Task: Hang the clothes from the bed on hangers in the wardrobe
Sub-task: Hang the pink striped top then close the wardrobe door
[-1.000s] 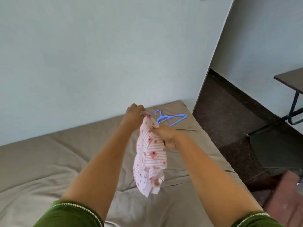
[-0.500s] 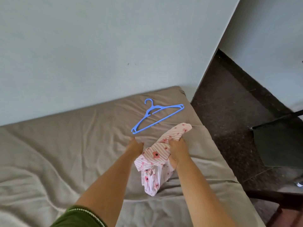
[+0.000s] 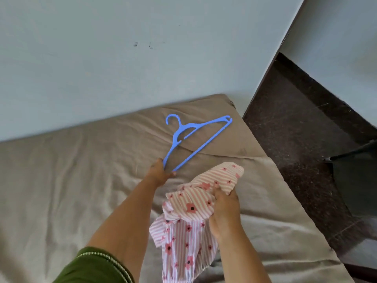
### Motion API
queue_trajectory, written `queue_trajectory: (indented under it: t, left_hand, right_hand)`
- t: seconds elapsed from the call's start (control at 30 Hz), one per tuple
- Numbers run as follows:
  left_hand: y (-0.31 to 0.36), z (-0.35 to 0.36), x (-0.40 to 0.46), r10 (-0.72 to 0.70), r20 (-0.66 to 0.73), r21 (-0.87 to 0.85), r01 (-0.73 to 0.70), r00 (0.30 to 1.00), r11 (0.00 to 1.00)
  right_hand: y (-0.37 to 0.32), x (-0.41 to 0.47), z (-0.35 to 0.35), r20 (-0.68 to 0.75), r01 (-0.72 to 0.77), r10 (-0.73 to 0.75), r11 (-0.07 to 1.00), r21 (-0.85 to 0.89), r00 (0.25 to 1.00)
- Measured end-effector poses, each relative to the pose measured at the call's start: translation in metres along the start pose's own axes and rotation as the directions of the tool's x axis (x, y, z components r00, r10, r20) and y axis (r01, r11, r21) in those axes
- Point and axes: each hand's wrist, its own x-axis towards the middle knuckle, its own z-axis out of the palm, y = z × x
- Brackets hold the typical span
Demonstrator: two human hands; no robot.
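— Where are your hands right now?

— My left hand (image 3: pixel 159 172) is out in front of me at the near end of the blue hanger (image 3: pixel 195 139), fingers curled round its lower corner where the shoulder arm meets the bottom bar. My right hand (image 3: pixel 223 209) is closer to me, at about four o'clock from the left, bunched tight on the pink striped garment (image 3: pixel 189 221).

— And the hanger itself?

— It lies on the bed (image 3: pixel 61 180), on the brownish sheet. Its hook points toward the wall (image 3: pixel 142 48) at twelve o'clock, and the far tip reaches toward two o'clock, close to the mattress corner. I cannot tell whether the end I grip is lifted off the sheet.

— How does the garment hang?

— Crumpled. It has little red flowers on pink and white stripes. One fold pokes up past my fingers toward one o'clock, and the rest drops down from my fist toward six o'clock, between my forearms. The hanger and the garment are near each other but apart.

— Anything else around?

— A dark floor (image 3: pixel 295 139) at three o'clock beside the bed, and my green sleeve (image 3: pixel 91 266) at the bottom edge.
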Motion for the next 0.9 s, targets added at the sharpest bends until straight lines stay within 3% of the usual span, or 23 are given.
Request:
queue_trajectory:
  t: [0.13, 0.23, 0.3, 0.4, 0.53, 0.57, 0.7, 0.9]
  left_hand:
    - [-0.008, -0.008, -0.056, 0.075, -0.061, -0.248, -0.088, 0.995, 0.965]
    - [-0.026, -0.043, -0.118, 0.055, -0.071, -0.234, -0.070, 0.996, 0.970]
    - [-0.030, -0.093, -0.176, -0.009, -0.140, -0.256, -0.028, 0.990, 0.966]
    - [-0.012, -0.142, -0.252, 0.023, -0.306, -0.231, -0.097, 0.952, 0.968]
    - [0.025, -0.184, -0.318, 0.093, -0.407, -0.148, -0.166, 0.909, 0.975]
    - [0.026, -0.205, -0.367, 0.060, -0.446, -0.140, -0.135, 0.893, 0.981]
    - [0.031, -0.240, -0.423, 0.074, -0.567, -0.052, -0.126, 0.820, 0.991]
    - [0.016, -0.266, -0.489, 0.072, -0.705, -0.090, -0.190, 0.705, 0.978]
  right_hand:
    - [-0.024, -0.017, -0.016, -0.028, -0.102, 0.104, 0.993, 0.064, 0.994]
    - [-0.060, -0.052, -0.011, 0.004, -0.148, 0.148, 0.987, 0.055, 0.989]
    - [-0.093, -0.103, 0.008, 0.036, -0.219, 0.217, 0.972, 0.088, 0.975]
    - [-0.122, -0.166, 0.038, 0.110, -0.298, 0.289, 0.951, 0.080, 0.951]
    - [-0.136, -0.219, 0.072, 0.179, -0.235, 0.222, 0.970, 0.057, 0.959]
    - [-0.150, -0.268, 0.074, 0.228, -0.226, 0.211, 0.973, 0.043, 0.951]
    - [-0.191, -0.321, 0.087, 0.327, -0.175, 0.134, 0.980, 0.099, 0.936]
    - [-0.216, -0.388, 0.103, 0.536, -0.241, 0.157, 0.966, 0.090, 0.830]
